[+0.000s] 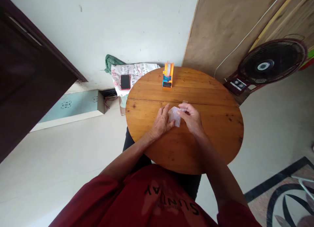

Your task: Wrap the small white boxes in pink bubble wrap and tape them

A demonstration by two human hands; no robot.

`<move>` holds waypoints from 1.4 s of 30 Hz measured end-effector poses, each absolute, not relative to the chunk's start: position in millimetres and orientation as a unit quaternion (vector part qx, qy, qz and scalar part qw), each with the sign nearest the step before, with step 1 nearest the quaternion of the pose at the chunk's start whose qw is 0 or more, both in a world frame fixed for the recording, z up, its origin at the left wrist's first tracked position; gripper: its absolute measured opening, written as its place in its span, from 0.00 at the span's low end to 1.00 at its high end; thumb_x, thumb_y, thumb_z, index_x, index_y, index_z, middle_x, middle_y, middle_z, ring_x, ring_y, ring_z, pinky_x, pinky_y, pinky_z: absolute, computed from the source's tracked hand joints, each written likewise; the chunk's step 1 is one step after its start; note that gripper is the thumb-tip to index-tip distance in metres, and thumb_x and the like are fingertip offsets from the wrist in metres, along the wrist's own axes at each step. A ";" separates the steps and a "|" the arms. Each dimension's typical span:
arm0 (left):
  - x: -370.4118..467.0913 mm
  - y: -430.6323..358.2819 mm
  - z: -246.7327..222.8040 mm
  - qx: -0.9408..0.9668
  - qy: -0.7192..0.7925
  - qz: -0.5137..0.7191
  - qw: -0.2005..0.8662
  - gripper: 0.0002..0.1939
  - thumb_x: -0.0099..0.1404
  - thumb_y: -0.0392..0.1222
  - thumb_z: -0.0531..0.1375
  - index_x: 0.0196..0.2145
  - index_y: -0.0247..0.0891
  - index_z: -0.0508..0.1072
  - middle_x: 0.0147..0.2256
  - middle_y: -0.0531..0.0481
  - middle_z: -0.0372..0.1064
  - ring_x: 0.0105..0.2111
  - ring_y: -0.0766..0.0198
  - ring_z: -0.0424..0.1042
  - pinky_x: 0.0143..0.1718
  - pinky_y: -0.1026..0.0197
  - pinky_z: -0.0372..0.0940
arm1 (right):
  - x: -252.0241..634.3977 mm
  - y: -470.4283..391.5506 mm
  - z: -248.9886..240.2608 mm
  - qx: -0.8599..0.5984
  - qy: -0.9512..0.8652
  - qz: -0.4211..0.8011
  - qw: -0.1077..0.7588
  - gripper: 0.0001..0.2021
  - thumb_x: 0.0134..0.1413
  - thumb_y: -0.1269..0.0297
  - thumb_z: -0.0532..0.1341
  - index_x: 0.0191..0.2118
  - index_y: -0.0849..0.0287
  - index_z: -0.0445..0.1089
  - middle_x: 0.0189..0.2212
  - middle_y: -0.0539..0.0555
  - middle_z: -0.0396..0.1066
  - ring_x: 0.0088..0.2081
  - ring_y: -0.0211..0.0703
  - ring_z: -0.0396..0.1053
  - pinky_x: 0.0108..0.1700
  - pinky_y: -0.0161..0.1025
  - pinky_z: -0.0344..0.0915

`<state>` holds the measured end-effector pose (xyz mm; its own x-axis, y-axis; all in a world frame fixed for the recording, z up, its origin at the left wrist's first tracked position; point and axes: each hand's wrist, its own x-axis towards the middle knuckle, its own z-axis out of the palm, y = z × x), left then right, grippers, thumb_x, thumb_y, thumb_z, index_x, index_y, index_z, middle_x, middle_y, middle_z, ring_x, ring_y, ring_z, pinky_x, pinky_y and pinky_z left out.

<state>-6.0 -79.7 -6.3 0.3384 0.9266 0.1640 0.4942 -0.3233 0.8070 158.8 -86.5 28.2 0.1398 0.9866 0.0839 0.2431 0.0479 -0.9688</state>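
A small crumpled piece of translucent plastic wrap [174,116], looking like bubble wrap, lies between my hands over the round wooden table [211,138]. My left hand [160,121] rests at its left side with fingers stretched out and apart, the thumb touching the lower left edge. At the right edge, my right hand [192,117] pinches the wrap between thumb and fingers. Just beyond those fingers shows a small see-through strip [185,102], perhaps tape. Whether anything is inside the wrap is hidden. An orange and blue tape dispenser [167,79] stands near the table's far edge.
Left of the table, a dark phone-like object [125,82] lies on a printed white sack [142,69], with a green bag [113,62] behind. A fan [263,66] stands to the right. A wall rises behind the table, and a dark door [31,63] is at far left.
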 end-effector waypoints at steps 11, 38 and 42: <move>-7.7 -75.9 -16.2 0.773 0.406 0.338 0.350 0.26 0.65 0.35 0.57 0.61 0.37 0.64 0.67 0.34 0.50 0.65 0.50 0.59 0.63 0.45 0.62 | 155.8 -123.0 10.5 -0.587 -0.627 0.260 0.441 0.11 0.60 0.55 0.59 0.44 0.50 0.74 0.43 0.53 0.79 0.46 0.47 0.75 0.54 0.47 0.69; -59.1 -47.0 -17.3 0.919 0.148 0.265 0.250 0.27 0.64 0.43 0.64 0.60 0.38 0.67 0.68 0.35 0.55 0.69 0.48 0.54 0.67 0.42 0.58 | 172.6 -143.0 -9.0 -0.479 -0.815 0.023 0.327 0.19 0.62 0.68 0.57 0.58 0.57 0.69 0.56 0.61 0.74 0.60 0.53 0.69 0.63 0.54 0.68; -54.9 -42.3 -23.0 0.937 0.137 0.259 0.190 0.23 0.67 0.39 0.61 0.59 0.35 0.68 0.67 0.32 0.57 0.71 0.46 0.50 0.67 0.38 0.56 | 175.9 -155.2 -9.5 -0.459 -0.840 0.013 0.289 0.25 0.62 0.73 0.53 0.64 0.60 0.64 0.61 0.63 0.69 0.65 0.52 0.64 0.67 0.57 0.61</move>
